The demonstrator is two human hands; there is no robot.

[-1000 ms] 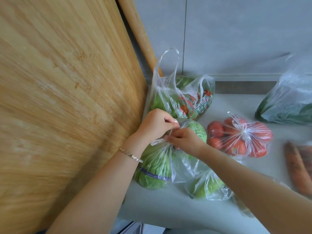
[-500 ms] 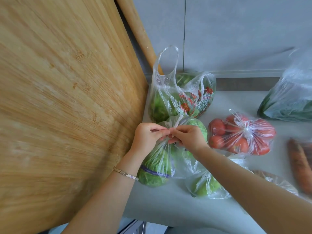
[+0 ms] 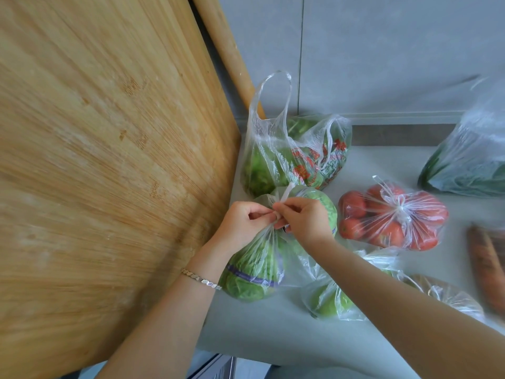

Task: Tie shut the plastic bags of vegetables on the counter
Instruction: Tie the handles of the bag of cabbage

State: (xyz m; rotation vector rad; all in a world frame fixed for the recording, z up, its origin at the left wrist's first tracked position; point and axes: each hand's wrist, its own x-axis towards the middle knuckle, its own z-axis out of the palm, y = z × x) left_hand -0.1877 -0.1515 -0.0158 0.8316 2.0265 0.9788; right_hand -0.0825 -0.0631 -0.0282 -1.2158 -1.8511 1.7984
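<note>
Two hands are held together above the lettuce bag, which lies on the pale counter just beside a large wooden board stood up at the left. The gathered neck of the bag is pinched by the curled fingers of the left hand, on whose wrist a silver bracelet is worn. A twisted strip of the same plastic is pinched by the right hand, and its end is seen sticking up between the two hands. Behind them an open printed bag of greens is stood, its handles loose. To the right a knotted bag of tomatoes is laid, and farther right a bag of dark leaves. Carrots are seen blurred at the right edge. A smaller bag of green vegetables is partly covered by the right forearm.
</note>
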